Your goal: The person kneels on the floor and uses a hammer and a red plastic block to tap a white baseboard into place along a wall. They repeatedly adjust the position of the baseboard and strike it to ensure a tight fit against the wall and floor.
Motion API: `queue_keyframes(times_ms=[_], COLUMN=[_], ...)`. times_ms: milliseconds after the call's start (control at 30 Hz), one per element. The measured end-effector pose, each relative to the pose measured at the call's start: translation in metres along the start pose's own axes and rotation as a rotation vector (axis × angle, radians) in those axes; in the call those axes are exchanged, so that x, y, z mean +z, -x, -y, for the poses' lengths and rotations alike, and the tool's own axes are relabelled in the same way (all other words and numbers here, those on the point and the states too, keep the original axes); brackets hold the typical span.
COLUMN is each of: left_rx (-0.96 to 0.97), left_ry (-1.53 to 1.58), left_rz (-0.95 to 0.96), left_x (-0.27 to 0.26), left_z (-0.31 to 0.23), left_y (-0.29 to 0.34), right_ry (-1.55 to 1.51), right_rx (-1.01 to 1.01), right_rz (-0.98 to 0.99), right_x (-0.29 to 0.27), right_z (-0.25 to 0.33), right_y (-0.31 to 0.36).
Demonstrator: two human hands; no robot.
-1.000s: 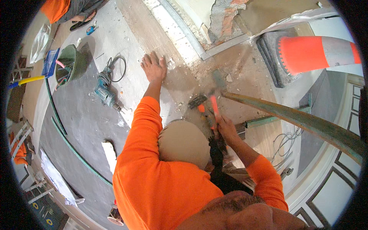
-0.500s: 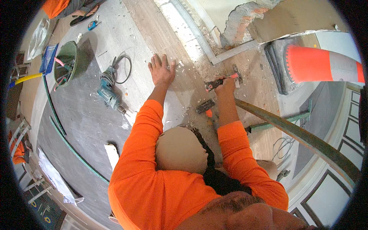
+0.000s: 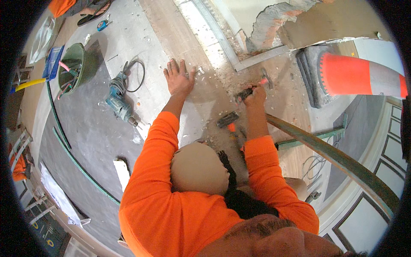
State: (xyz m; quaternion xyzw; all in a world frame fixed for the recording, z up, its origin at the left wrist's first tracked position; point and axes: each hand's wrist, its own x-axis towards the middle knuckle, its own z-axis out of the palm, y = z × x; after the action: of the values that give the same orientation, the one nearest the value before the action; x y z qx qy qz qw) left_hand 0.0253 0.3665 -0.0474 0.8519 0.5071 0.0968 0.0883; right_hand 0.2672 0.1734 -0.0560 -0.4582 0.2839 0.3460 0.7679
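My left hand (image 3: 178, 80) rests palm down on the wood-look floor, its fingers spread among small chips of debris. My right hand (image 3: 256, 97) is wrapped around the dark grip of a hammer (image 3: 245, 94), whose head and reddish neck lie beyond my fist, low over the rubble by the corner of a metal floor channel (image 3: 261, 58). Just below that hand lies a second, blocky-headed hammer (image 3: 227, 119) with an orange part on its handle. To the left of my left hand, a teal power drill (image 3: 119, 103) lies on its side with its cord looped.
A green bucket (image 3: 81, 70) holding tools stands at the left, near a blue dustpan (image 3: 53, 63). An orange-and-white traffic cone (image 3: 349, 75) lies at the right. A long metal bar (image 3: 325, 150) slants beside my right arm. Another person's foot (image 3: 96, 12) shows at the top left.
My right hand and its hammer have shifted slightly down and to the right, and the hammer looks a little blurred. My left hand stays planted on the floor.
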Motion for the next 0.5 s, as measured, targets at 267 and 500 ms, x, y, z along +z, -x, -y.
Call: queue_keyframes(times_ms=[267, 500], left_rx=[-0.028, -0.005], left_ry=[-0.086, -0.085], left_rz=[0.101, 0.045], left_x=[-0.002, 0.003], left_z=[-0.001, -0.003], left_y=[-0.001, -0.004], right_ry=[0.042, 0.023], right_rx=[0.007, -0.050], right_rz=[-0.112, -0.192], right_x=[0.038, 0.020], right_z=[0.000, -0.012], right_y=[0.049, 0.003])
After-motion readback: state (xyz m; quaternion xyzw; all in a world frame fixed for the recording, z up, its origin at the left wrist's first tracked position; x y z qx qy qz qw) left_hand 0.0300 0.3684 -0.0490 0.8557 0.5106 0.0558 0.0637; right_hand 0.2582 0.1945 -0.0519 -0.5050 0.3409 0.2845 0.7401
